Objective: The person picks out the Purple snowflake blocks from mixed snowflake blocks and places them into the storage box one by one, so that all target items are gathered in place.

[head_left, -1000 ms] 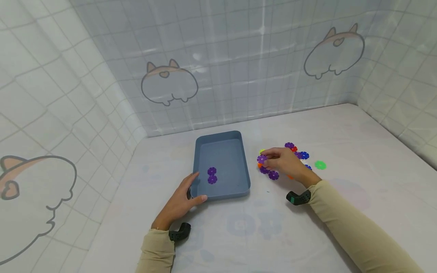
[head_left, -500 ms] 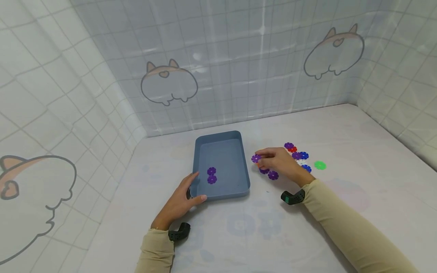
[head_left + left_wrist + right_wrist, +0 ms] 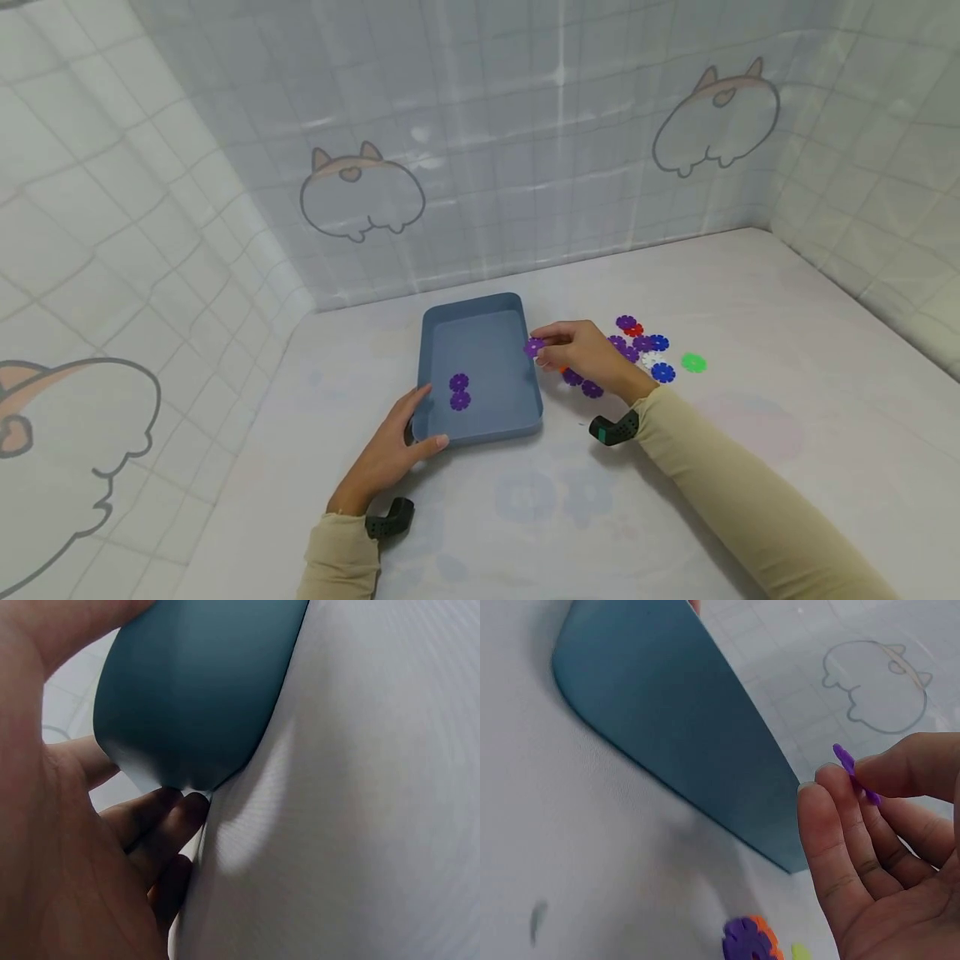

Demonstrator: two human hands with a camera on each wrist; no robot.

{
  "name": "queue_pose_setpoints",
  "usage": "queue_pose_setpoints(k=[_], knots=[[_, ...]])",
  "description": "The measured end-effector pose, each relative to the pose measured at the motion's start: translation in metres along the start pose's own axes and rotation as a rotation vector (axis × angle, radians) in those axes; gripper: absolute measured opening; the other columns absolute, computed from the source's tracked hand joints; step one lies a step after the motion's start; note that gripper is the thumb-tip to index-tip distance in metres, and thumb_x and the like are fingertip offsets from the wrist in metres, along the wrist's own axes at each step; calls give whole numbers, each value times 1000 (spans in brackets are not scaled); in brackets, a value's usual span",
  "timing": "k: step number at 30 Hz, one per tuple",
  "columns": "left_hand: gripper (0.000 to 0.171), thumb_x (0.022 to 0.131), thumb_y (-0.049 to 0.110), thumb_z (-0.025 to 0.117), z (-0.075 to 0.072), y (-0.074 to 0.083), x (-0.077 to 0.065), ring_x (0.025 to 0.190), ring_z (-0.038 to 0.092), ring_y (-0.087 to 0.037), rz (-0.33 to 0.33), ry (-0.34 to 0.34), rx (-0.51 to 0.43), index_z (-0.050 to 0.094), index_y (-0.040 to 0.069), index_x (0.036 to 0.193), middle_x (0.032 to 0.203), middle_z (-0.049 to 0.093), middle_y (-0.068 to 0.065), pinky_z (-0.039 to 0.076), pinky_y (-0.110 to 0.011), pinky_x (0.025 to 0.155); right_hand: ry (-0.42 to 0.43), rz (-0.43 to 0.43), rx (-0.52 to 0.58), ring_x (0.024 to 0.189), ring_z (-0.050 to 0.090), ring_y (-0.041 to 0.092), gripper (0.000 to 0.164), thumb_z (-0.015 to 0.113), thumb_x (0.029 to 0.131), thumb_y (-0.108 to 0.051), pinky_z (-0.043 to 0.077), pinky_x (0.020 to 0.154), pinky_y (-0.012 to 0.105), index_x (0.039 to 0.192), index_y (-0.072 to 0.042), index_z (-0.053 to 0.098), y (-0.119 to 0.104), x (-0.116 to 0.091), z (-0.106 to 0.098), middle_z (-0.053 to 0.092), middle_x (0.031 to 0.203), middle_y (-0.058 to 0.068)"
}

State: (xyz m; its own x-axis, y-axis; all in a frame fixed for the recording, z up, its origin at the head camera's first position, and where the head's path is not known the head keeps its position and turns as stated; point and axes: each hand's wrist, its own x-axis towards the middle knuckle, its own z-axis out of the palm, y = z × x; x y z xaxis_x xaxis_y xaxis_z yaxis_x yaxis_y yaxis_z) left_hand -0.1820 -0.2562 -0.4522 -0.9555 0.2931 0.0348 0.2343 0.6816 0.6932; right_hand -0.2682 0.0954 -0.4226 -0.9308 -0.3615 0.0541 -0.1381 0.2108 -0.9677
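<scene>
At the near left corner of the blue-grey tray (image 3: pixel 487 333), my left hand (image 3: pixel 382 454) holds on, its thumb at the front rim and its fingers along the side. The left wrist view has the fingers (image 3: pixel 161 832) bent in at the tray's corner. My right hand (image 3: pixel 585 354) pinches a purple snowflake disc (image 3: pixel 534 347) between thumb and fingertips, right by the tray's right rim. Edge-on, that same thin notched disc (image 3: pixel 846 760) shows in the right wrist view. Two more purple discs (image 3: pixel 459 382) lie inside the tray, one behind the other.
Right of the tray lies a loose group of snowflake discs, including blue ones (image 3: pixel 663 372), a red one (image 3: pixel 635 330) and a green one (image 3: pixel 693 362). Purple discs (image 3: pixel 592 389) lie below the right hand. A tiled-pattern curtain (image 3: pixel 487 208) rises behind the table.
My right hand has moved left with the purple disc, from the loose pieces to the tray's right rim, uncovering more discs. The left hand keeps its hold. The head view has shifted slightly.
</scene>
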Motion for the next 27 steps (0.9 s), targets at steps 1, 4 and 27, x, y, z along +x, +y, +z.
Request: queue_pose_setpoints(k=[1, 4, 27], knots=[[88, 91, 51, 70, 0, -1, -1, 150, 18, -34, -1, 1, -2, 23, 25, 161, 165, 18, -9, 19, -64, 115, -2, -2, 1, 93, 71, 26, 41, 68, 95, -15, 56, 89, 45, 135, -4, 63, 0, 1, 2, 70, 108, 13], [89, 91, 51, 70, 1, -3, -2, 150, 18, -34, 0, 3, -3, 23, 25, 161, 165, 18, -9, 19, -64, 115, -10, -11, 3, 91, 71, 26, 42, 69, 96, -15, 56, 90, 46, 135, -2, 62, 0, 5, 6, 70, 109, 13], [89, 90, 53, 71, 0, 1, -1, 150, 17, -34, -6, -1, -11, 24, 25, 161, 165, 17, -9, 19, -62, 116, -41, 7, 67, 97, 71, 31, 42, 68, 97, -11, 56, 89, 36, 136, 1, 60, -18, 24, 20, 65, 110, 16]])
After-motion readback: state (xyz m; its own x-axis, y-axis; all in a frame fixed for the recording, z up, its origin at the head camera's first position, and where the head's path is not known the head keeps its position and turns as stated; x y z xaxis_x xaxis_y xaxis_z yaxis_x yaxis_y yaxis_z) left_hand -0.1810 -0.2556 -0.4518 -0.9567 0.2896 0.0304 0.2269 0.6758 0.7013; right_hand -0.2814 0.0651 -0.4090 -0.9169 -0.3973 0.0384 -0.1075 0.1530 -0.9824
